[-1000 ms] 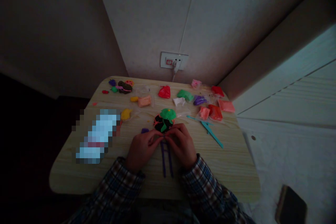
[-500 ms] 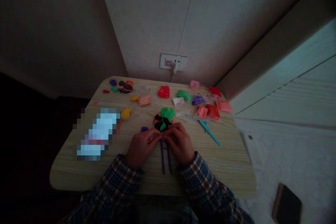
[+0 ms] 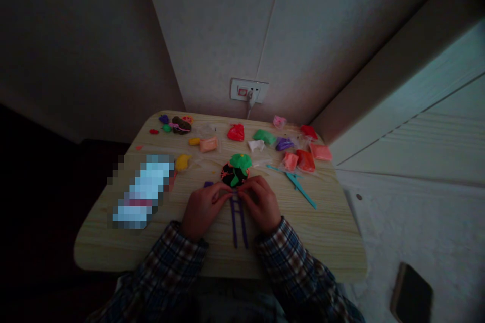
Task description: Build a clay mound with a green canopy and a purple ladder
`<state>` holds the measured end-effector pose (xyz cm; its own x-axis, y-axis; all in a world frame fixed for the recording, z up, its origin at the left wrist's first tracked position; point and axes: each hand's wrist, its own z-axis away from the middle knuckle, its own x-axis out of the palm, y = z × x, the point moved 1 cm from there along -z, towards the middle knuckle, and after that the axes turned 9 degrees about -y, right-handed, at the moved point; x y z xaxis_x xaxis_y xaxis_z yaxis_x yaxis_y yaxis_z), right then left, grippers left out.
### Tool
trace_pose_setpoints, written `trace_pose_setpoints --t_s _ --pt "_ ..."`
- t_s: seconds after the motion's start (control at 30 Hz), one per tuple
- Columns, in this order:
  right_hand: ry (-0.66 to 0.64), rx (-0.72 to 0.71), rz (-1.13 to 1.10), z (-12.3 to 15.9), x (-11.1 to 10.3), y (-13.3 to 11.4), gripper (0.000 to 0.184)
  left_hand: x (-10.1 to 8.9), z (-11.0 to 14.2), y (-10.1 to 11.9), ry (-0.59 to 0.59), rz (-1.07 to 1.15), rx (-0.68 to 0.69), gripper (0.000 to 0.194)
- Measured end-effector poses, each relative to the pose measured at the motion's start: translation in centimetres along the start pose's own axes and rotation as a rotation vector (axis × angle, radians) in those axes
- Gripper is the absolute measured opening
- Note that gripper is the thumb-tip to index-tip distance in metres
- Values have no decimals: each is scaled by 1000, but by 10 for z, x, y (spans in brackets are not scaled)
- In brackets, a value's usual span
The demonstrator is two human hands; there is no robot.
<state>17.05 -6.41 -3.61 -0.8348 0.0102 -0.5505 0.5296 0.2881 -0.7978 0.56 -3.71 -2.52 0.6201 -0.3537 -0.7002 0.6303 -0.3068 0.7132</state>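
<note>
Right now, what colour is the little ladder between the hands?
The ladder is purple; it shows best in the head view.

plaid sleeves point(image 3: 172, 257), dark blue, brown and white

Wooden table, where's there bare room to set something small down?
Front right: between the right sleeve, turquoise tool and right edge of the table. Front left: between the left sleeve and the pixelated bright object. Crowded: the back, with coloured packets, and the middle, where left hand and right hand are at the purple strips.
</note>
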Motion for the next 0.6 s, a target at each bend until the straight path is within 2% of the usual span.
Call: trace_pose_setpoints --t_s 0.33,0.6 --pt "-30 49 32 0 3 3 6 0 0 -1 46 -27 -58 16" --pt "-33 40 40 0 4 4 6 0 1 0 -8 -62 -64 15"
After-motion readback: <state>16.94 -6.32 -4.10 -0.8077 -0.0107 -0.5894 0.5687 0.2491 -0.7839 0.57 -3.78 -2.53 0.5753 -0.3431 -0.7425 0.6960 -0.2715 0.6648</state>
